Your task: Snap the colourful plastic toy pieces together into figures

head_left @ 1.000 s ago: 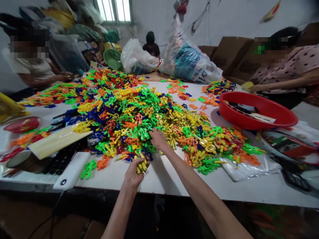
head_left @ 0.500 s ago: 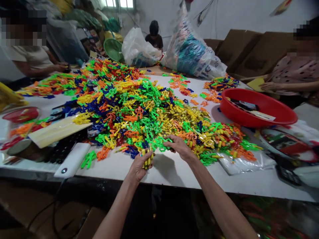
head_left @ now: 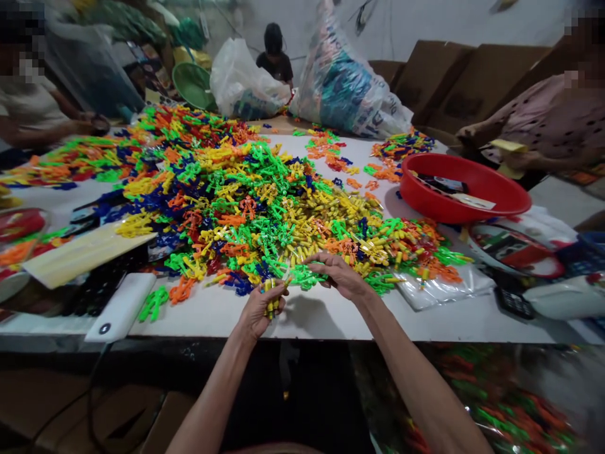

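Note:
My left hand (head_left: 258, 310) is closed around a small bunch of short yellow crayon-like sticks (head_left: 273, 304), just above the white table near its front edge. My right hand (head_left: 343, 277) reaches to the near edge of the heap, its fingers stretched out to the left. Under those fingertips lie bright green plastic figures (head_left: 302, 276); I see nothing clearly gripped there. Behind the hands, many more yellow sticks (head_left: 307, 233) spread among a large heap of toy figures (head_left: 246, 208) in green, orange, yellow, blue and red.
A red basin (head_left: 466, 202) holding a few flat items stands at the right, with clear plastic bags (head_left: 439, 290) in front. A white power bank (head_left: 121, 309) with a cable lies near the left front edge. Large filled sacks (head_left: 350, 94) stand behind. Other people sit left, right and at the back.
The whole view has shifted slightly left and up. My left hand keeps the yellow sticks, and its thumb now touches one slanting stick. My right hand stays by the green figures, fingers more extended.

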